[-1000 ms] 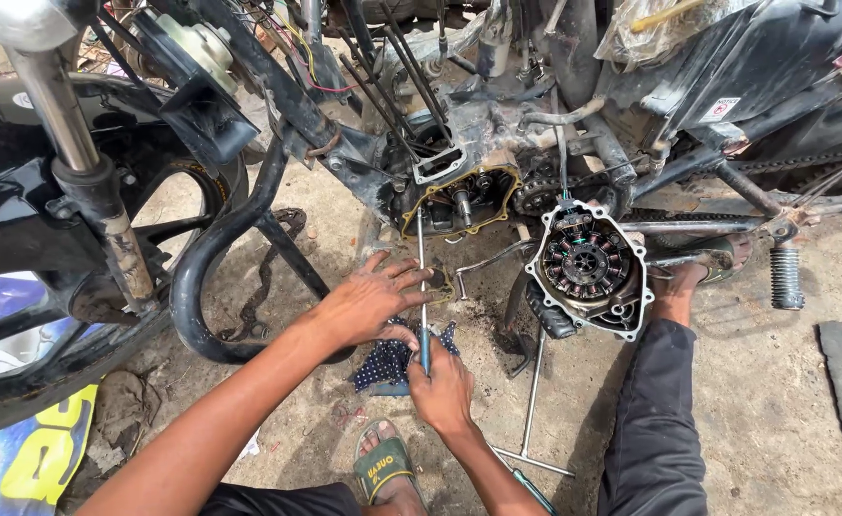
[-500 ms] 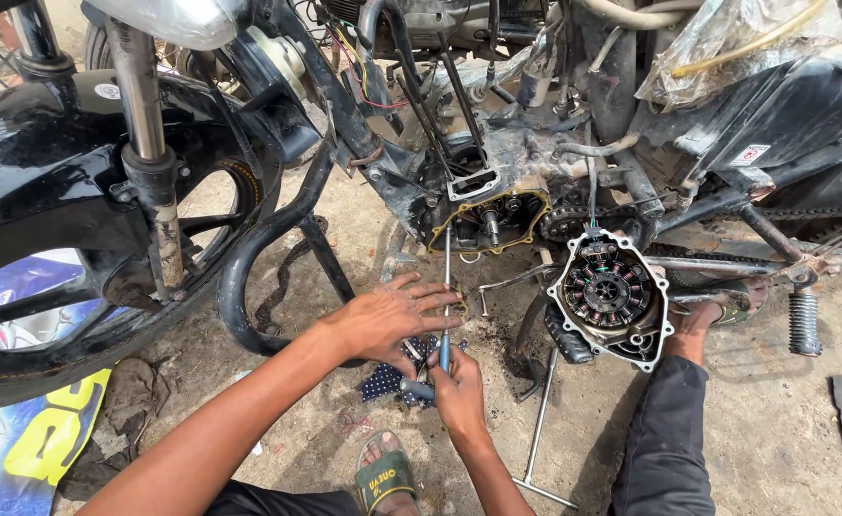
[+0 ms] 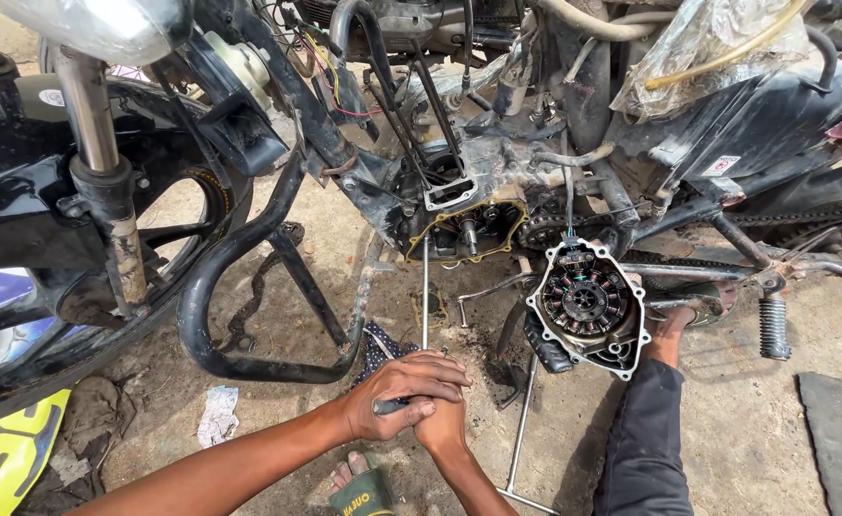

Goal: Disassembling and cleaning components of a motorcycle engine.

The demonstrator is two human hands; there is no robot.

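A long thin T-handle wrench point(image 3: 426, 296) stands upright, its tip at the open crankcase of the motorcycle engine point(image 3: 459, 229). My left hand point(image 3: 404, 390) comes in from the lower left and wraps the wrench's dark cross handle. My right hand point(image 3: 442, 427) sits just under it, mostly covered, also gripping the handle. A round stator cover point(image 3: 588, 306) with copper windings hangs on its wires to the right of the engine.
A black crash guard point(image 3: 249, 287) curves at left, beside the fork point(image 3: 106, 191) and front wheel. A second long wrench point(image 3: 521, 430) lies on the dirt. A dark-trousered leg point(image 3: 645, 440), a sandalled foot point(image 3: 363, 489), a dotted rag point(image 3: 378, 344) and a footpeg point(image 3: 774, 325) are close.
My left hand has left the rag on the ground and closed over my right hand on the wrench handle. The view has shifted, so the engine sits further right.
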